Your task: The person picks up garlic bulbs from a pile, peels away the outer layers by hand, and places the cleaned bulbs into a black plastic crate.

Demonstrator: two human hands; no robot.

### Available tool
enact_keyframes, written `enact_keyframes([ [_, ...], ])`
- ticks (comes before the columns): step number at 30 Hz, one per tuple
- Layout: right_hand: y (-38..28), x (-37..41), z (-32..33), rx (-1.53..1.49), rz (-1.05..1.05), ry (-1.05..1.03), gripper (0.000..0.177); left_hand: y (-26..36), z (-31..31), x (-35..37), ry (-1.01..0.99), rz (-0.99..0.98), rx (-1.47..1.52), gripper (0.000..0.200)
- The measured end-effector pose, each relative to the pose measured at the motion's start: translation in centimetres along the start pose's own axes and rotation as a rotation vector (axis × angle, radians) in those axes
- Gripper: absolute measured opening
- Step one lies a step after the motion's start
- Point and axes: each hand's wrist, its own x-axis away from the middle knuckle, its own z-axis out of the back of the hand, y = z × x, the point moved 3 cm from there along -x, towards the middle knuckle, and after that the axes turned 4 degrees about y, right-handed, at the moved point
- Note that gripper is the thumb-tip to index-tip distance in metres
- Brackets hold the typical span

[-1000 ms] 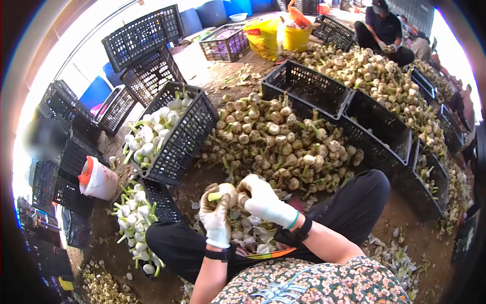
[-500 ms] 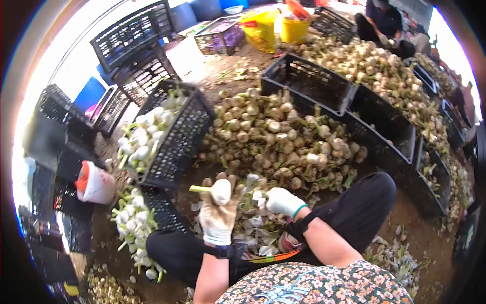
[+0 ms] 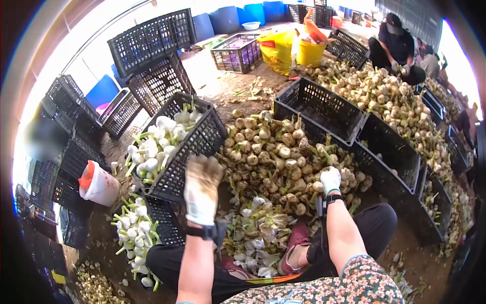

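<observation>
My gloved left hand (image 3: 202,188) is raised with its fingers stretched out, right beside the tilted black crate (image 3: 195,147) of peeled white garlic (image 3: 163,134). No bulb shows in it. My gloved right hand (image 3: 330,180) reaches forward onto the heap of unpeeled garlic (image 3: 268,147), fingers curled down over the bulbs; whether it grips one is hidden. A pile of garlic skins and trimmings (image 3: 258,230) lies between my legs.
A second crate (image 3: 163,223) with peeled garlic (image 3: 132,228) sits at my lower left beside a white bucket (image 3: 98,186). Empty black crates (image 3: 320,106) border the heap. Another person (image 3: 397,45) crouches at a long garlic heap (image 3: 395,101) at the back right. Stacked crates (image 3: 147,43) stand on the left.
My left hand held a peeled bulb and has swung up toward the tilted crate; the bulb is no longer in it. My right hand left my lap and reached out onto the unpeeled heap.
</observation>
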Motion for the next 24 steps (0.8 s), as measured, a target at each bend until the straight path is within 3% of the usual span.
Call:
enact_keyframes([
  [3,-5.0,3.2,2.3,-0.157,0.191,0.039,0.031,-6.8,3.7,3.8,0.086,0.153,-0.409,0.058],
  [4,-5.9,3.8,1.6,-0.471,0.301,-0.087,0.024,-8.2,4.2,5.1,0.01,0.245,-0.496,0.07],
  [6,-10.2,9.0,3.7,-0.889,0.278,-0.41,0.027,-10.3,3.2,7.0,-0.105,0.249,-0.54,0.08],
  [7,-12.4,12.4,6.3,-0.933,0.14,-0.688,0.021,-10.8,2.6,7.8,-0.145,0.266,-0.499,0.083],
  [8,-13.7,14.3,6.8,-0.799,0.289,-0.685,0.019,-10.3,1.1,8.6,-0.184,0.286,-0.434,0.089],
  [9,-14.8,16.5,7.7,-0.833,0.275,-0.774,0.023,-10.4,1.4,8.6,-0.273,0.233,-0.444,0.086],
  [12,-15.5,21.0,6.1,-1.036,0.186,-0.76,0.024,-9.4,1.0,10.1,-0.24,0.162,-0.499,0.077],
  [14,-15.5,23.0,4.4,-1.042,0.214,-0.685,0.024,-8.8,1.3,11.0,-0.215,-0.008,-0.633,0.068],
  [17,-14.2,24.0,0.7,-1.117,0.124,-0.746,0.028,-7.8,2.5,11.8,-0.222,-0.152,-0.746,0.069],
  [21,-15.3,26.1,3.8,-1.134,0.183,-0.851,0.025,-6.3,2.8,13.3,-0.121,-0.031,-0.557,0.067],
  [24,-14.5,26.4,3.0,-1.225,0.077,-0.948,0.033,-5.6,2.5,13.7,-0.089,0.001,-0.544,0.063],
])
